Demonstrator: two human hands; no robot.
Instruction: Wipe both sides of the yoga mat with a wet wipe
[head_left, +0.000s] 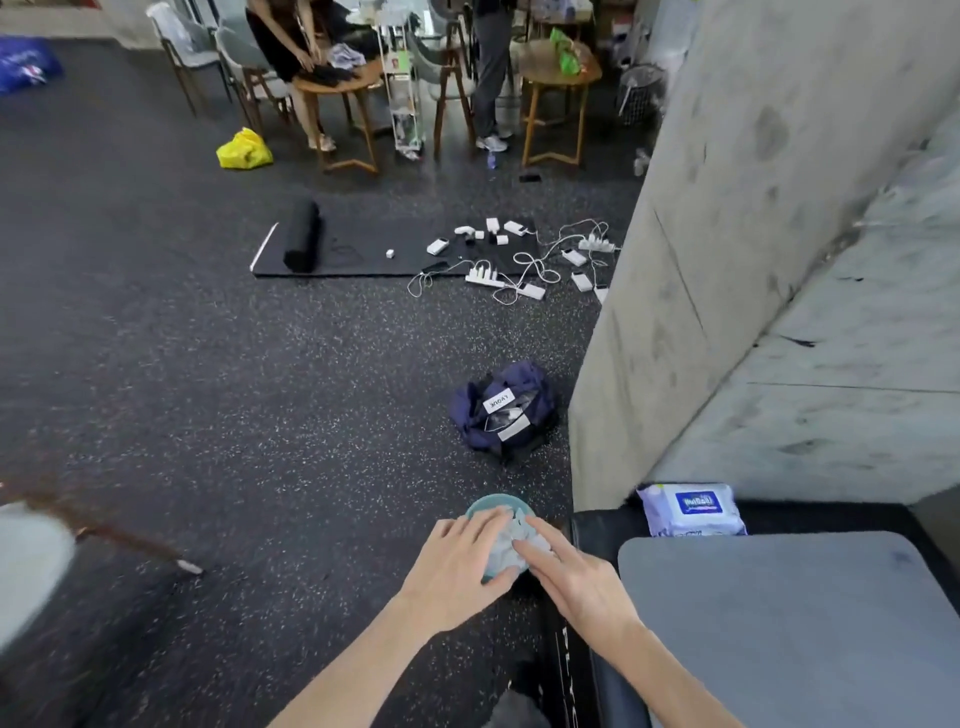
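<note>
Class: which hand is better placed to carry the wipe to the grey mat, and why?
Right hand: it rests on the wipe and lies nearer the grey mat.

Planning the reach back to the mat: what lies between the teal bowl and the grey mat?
In the head view, the right hand and a strip of black mat lie between the teal bowl and the grey mat.

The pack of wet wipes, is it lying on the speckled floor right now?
No, the pack of wet wipes lies on the black mat by the concrete wall, beyond the grey mat.
</note>
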